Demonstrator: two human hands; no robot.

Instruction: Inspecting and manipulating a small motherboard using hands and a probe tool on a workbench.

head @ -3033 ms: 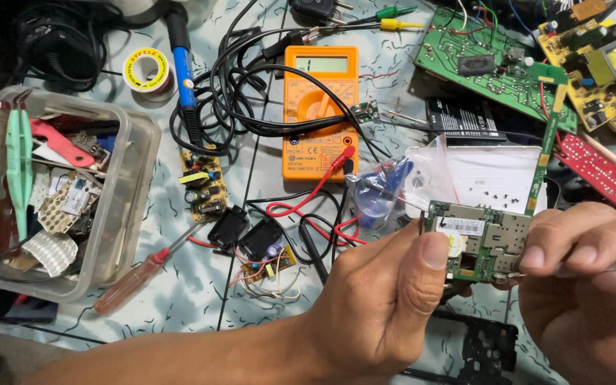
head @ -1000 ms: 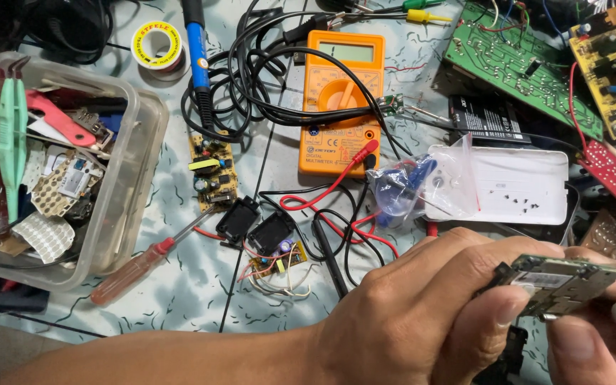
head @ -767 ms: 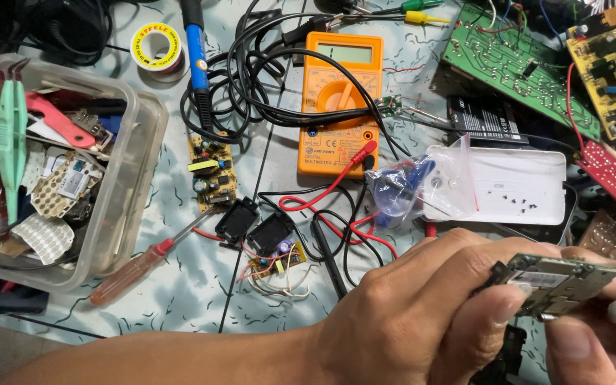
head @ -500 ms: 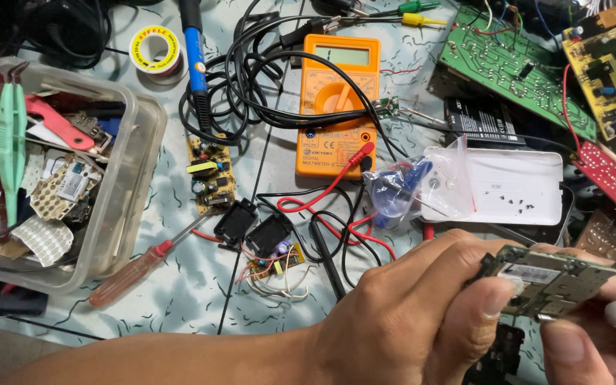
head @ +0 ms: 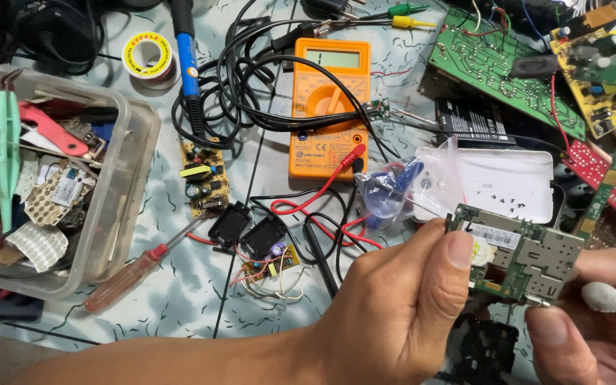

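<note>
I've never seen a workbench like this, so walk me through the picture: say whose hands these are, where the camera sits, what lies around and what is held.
The camera sits on a person's head, looking down at their own bare hands. The left hand and right hand together hold a small green circuit board. On the table lie an orange multimeter, a blue soldering iron, a solder spool, a red screwdriver, larger circuit boards and a clear plastic box of parts.

Two bare hands, no gloves.
The left hand (head: pixel 401 314) and right hand (head: pixel 593 321) wear no rings; the left forearm is without sleeve.
</note>
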